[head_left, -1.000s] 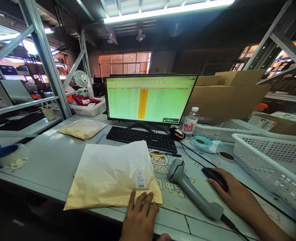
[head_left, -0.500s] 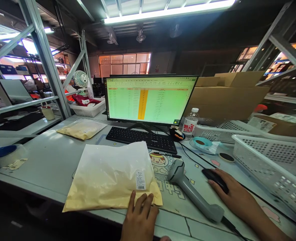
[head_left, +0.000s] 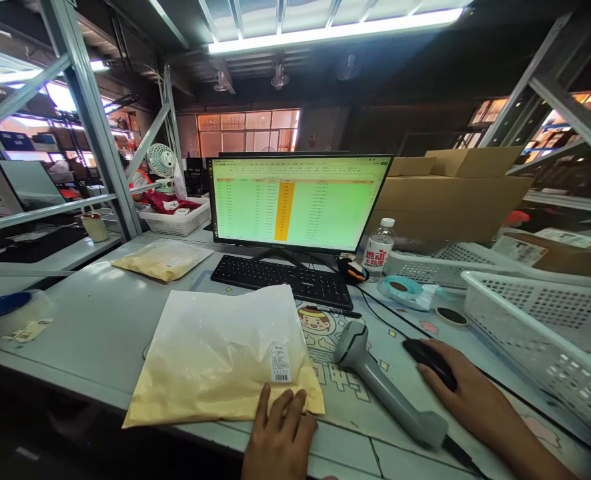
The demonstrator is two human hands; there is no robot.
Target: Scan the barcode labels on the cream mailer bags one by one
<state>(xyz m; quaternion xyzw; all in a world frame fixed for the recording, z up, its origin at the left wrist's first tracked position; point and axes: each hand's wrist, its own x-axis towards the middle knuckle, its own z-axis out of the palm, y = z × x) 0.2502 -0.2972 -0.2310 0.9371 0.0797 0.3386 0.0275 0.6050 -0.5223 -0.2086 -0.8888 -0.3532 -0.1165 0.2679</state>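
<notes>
At the near edge of the counter (head_left: 100, 320), seen from the head view, the left hand (head_left: 280, 437) lies flat with fingers apart on the near right corner of the yellow package (head_left: 215, 360), which spreads away to its front-left. The right hand (head_left: 468, 397) is curled around the black mouse (head_left: 428, 353). Between the 2 hands lies the scanner (head_left: 385, 387), its long axis running from far-left to near-right, its handle nearer the right hand
</notes>
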